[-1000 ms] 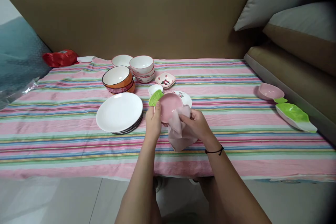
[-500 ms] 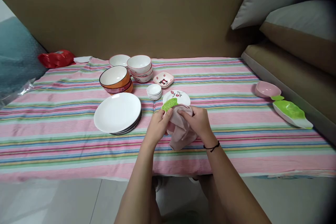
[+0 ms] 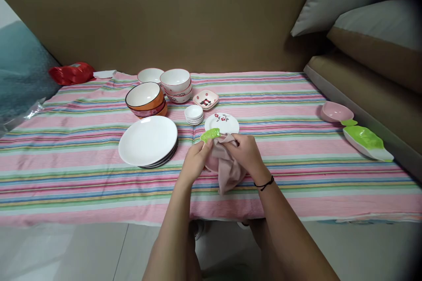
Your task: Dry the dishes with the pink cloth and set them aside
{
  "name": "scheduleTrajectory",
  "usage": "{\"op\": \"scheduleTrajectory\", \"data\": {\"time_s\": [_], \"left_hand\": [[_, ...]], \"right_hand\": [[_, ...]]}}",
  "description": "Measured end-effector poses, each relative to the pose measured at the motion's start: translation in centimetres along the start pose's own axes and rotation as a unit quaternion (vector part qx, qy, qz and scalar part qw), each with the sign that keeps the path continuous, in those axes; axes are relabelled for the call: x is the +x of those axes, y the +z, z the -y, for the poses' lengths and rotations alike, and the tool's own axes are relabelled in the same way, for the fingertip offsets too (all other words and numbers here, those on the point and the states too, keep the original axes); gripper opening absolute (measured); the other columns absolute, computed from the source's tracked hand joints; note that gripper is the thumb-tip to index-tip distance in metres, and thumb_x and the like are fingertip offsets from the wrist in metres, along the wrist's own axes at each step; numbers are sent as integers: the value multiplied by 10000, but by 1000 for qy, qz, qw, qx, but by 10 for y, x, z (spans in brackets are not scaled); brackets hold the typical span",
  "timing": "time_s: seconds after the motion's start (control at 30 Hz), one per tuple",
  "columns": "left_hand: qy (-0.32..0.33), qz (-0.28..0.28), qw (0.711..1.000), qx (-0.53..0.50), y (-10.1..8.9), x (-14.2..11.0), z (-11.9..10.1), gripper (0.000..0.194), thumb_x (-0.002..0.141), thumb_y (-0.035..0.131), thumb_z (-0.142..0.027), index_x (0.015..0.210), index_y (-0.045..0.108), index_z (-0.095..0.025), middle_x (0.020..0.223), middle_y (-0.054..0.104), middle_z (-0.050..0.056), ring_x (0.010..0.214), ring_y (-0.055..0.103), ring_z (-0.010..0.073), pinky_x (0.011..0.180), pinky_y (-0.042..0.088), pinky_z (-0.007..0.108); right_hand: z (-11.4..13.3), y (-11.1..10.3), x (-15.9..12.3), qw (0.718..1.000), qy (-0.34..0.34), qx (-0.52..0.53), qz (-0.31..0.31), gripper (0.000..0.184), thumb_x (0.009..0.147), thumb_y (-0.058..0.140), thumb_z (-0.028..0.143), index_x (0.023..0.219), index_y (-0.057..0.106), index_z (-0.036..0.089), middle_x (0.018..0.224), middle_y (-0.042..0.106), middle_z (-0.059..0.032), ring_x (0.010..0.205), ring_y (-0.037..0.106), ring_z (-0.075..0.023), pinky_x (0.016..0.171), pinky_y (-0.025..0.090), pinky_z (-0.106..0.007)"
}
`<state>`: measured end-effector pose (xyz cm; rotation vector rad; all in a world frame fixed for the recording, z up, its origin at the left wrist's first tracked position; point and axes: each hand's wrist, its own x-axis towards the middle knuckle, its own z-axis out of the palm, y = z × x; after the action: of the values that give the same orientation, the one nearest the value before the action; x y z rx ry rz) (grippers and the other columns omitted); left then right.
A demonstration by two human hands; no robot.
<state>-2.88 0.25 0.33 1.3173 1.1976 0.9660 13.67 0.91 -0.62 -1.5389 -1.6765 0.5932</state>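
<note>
Beside the left hand (image 3: 194, 161), which pinches it, a pink bowl (image 3: 212, 165) extends bodyward from its green handle (image 3: 210, 134); the right hand (image 3: 247, 151) grips a cloth (image 3: 227, 169), probably against it.

The place looks like a home, probably a living room: a long padded brown back (image 3: 211, 30) stands at the far side, grey-and-brown cushions (image 3: 379, 46) pile up at the right, a teal cushion (image 3: 23, 61) sits at the left, and pale tiles (image 3: 82, 254) cover the floor.
</note>
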Motion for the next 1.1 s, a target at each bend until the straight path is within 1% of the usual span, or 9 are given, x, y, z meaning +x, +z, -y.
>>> {"op": "scheduleTrajectory", "data": {"time_s": [0.13,0.23,0.3,0.37,0.53,0.7,0.8,0.93,1.1], "left_hand": [[-13,-134,990,-42,12,-1,3,462,797,498,-622,659,467,-182,604,466,-25,555,449,107,504,393,229],[-8,-188,980,-71,18,1,3,458,777,523,-631,703,474,-181,660,495,-16,614,499,113,565,441,233],[-17,-171,980,-96,17,1,0,445,744,582,-614,752,503,-177,685,522,-17,632,531,115,601,468,241],[-35,-115,985,-124,10,0,-3,451,720,617,-604,825,547,-171,717,562,-10,648,561,122,640,494,263],[-52,-34,996,-67,-13,-3,-10,485,754,568,-603,858,669,-140,737,633,34,631,559,141,566,466,251],[36,30,998,47,-13,-1,-5,302,763,621,-421,911,729,-181,926,707,57,867,612,200,741,467,266],[57,-22,997,55,-8,2,-1,275,798,553,-358,904,727,-174,912,706,41,863,600,185,751,452,260],[35,-114,993,0,-1,5,3,239,765,547,-305,898,677,-157,824,653,22,672,538,125,574,422,212],[-16,-163,980,-117,9,5,4,373,696,552,-219,1067,517,-220,969,593,11,583,499,74,461,403,165]], "right_hand": [[5,8,1,995,65,74,-8,396,796,540,457,557,386,182,514,387,37,518,333,-90,487,235,-233],[11,17,1,982,113,148,-15,307,773,556,438,643,459,178,600,488,15,579,425,-112,514,306,-225],[11,20,1,976,130,171,-22,281,756,573,435,689,503,171,644,535,0,609,466,-127,532,335,-229],[8,17,2,981,117,151,-41,305,747,588,450,661,502,171,618,526,3,592,458,-124,525,324,-231],[-6,-1,4,997,18,29,-71,479,748,603,535,513,387,178,500,332,42,515,305,-83,492,224,-233],[-6,-3,2,996,-47,-72,-26,535,754,595,546,480,326,173,477,286,39,498,235,-79,499,160,-257],[-3,0,1,997,-28,-55,-45,500,775,579,532,526,323,182,486,303,41,497,255,-83,497,180,-252],[-1,4,3,997,-5,-48,-53,419,836,501,455,564,316,195,490,306,41,484,291,-94,492,197,-254],[2,19,3,997,55,14,-50,248,792,538,397,676,455,194,562,454,27,530,398,-113,498,275,-238]]}}
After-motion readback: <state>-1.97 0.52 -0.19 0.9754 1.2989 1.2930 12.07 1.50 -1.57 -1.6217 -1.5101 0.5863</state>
